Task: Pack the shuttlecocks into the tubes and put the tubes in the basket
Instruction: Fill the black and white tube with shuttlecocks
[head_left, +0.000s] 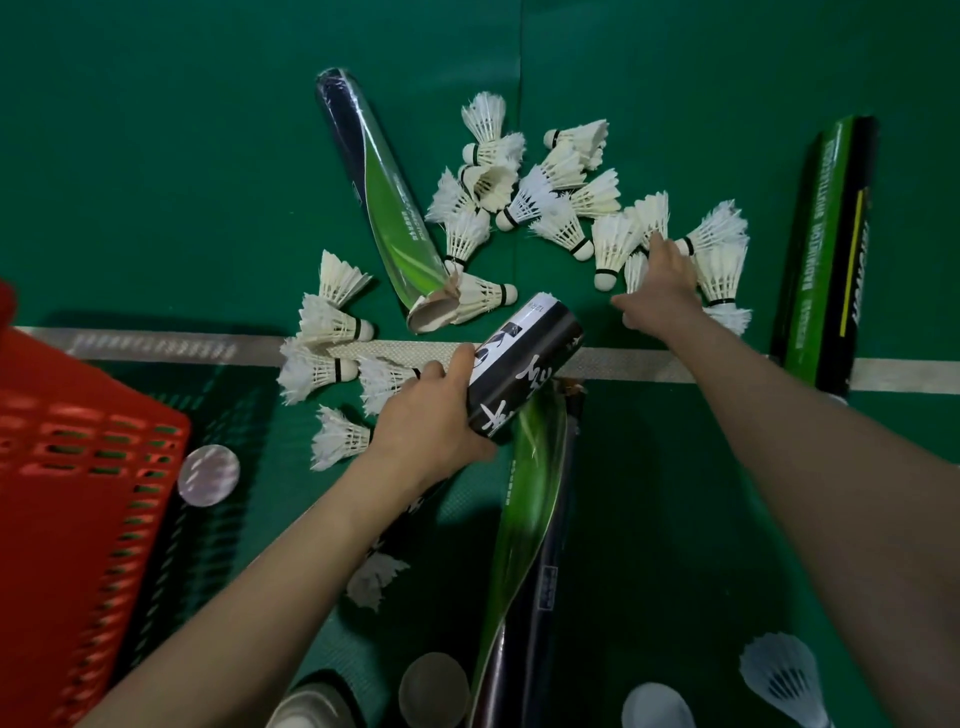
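- My left hand wrapped around the black-and-white tube, its mouth tilted toward one o'clock.
- My right hand lay spread, fingers down on the shuttlecocks at one o'clock.
- The red basket sat at nine o'clock on the green floor.

The green floor from 9 to 12 o'clock is free for a hand. At 1 o'clock the shuttlecocks lie crowded. Tubes block 3 o'clock and 6 o'clock; the red basket closes 8 o'clock.
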